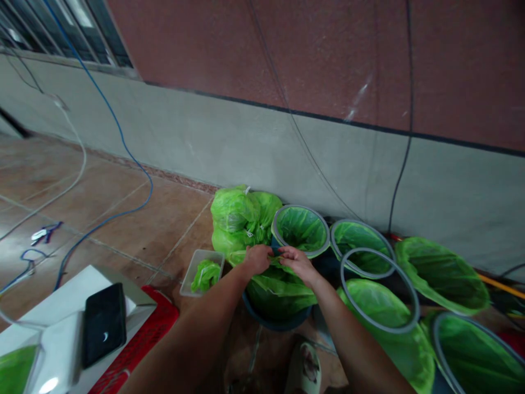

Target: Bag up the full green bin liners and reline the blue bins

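Note:
My left hand (258,259) and my right hand (296,261) are close together over a dark blue bin (279,324). Both have their fingers closed on the far edge of a green plastic bag (283,287), which hangs inside that bin and spreads over its near rim. Right behind my hands stands another bin with a grey ring (301,254) around its green liner. To the left of the bag, a clear plastic tub (189,276) holds a crumpled green bag (205,275). My fingertips are partly hidden.
Several green-lined bins stand to the right; a loose-looking grey ring (414,295) tilts over one. Tied green bags (235,210) lean by the wall. On a white box (61,293) at left rests a black phone (104,323), beside a red crate (164,309). A blue cable (118,128) crosses the floor.

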